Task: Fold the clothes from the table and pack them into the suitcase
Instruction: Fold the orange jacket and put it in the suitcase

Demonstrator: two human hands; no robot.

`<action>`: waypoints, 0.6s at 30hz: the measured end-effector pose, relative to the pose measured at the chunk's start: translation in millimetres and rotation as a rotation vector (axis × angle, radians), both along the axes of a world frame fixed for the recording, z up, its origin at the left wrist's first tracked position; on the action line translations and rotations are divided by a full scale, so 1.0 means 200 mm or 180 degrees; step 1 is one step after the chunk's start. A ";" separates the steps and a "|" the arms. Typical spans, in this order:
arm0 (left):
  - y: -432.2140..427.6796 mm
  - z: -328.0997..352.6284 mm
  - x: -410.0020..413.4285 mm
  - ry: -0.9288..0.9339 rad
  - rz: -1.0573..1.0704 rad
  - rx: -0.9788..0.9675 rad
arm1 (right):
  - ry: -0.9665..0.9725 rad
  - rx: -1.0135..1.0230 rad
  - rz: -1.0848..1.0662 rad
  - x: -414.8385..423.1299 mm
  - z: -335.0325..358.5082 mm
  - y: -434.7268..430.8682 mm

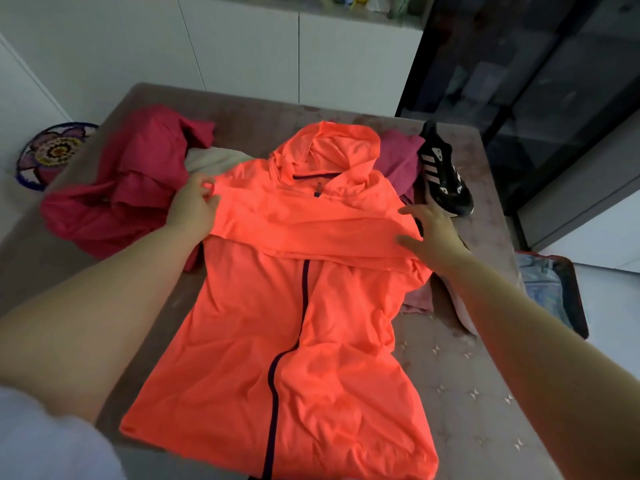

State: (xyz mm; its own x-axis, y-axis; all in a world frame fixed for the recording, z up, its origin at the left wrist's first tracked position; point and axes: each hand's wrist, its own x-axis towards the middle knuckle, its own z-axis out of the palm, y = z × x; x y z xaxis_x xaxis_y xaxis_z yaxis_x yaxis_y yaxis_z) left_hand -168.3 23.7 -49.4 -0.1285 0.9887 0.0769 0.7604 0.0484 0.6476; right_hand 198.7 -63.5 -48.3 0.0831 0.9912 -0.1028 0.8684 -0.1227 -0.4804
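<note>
Head view: orange jacket lies flat, zipper up, on the table, 1 sleeve folded across the chest. Left hand pinches the jacket's shoulder edge, fingers curled. Right hand rests on the folded sleeve, fingers straight and spread. Red garment far left, black shoe far right. Suitcase lies open beside the table's right edge.
</note>
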 end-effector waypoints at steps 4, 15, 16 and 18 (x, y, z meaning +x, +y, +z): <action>0.03 -0.04 -0.02 -0.0022 -0.0110 0.0104 | 0.0105 0.0529 -0.0542 -0.03 -0.07 0.00; 0.19 -0.06 -0.13 0.0694 -0.0371 0.0353 | -0.0216 0.0862 -0.0722 -0.07 -0.09 0.03; 0.19 -0.07 -0.11 0.0912 -0.0398 0.0201 | -0.0275 0.0898 -0.0743 -0.09 -0.08 0.02; 0.14 -0.09 -0.07 0.1466 -0.0468 -0.0107 | -0.0384 0.0842 -0.0489 -0.16 -0.07 0.01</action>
State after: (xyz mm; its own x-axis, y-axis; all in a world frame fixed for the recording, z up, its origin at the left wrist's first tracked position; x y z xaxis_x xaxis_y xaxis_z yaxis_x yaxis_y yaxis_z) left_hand -181.7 52.7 -67.8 0.0527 0.9968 0.0606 0.9680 -0.0659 0.2420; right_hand 167.3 -60.8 -61.8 0.2297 0.9572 0.1762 0.9021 -0.1414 -0.4078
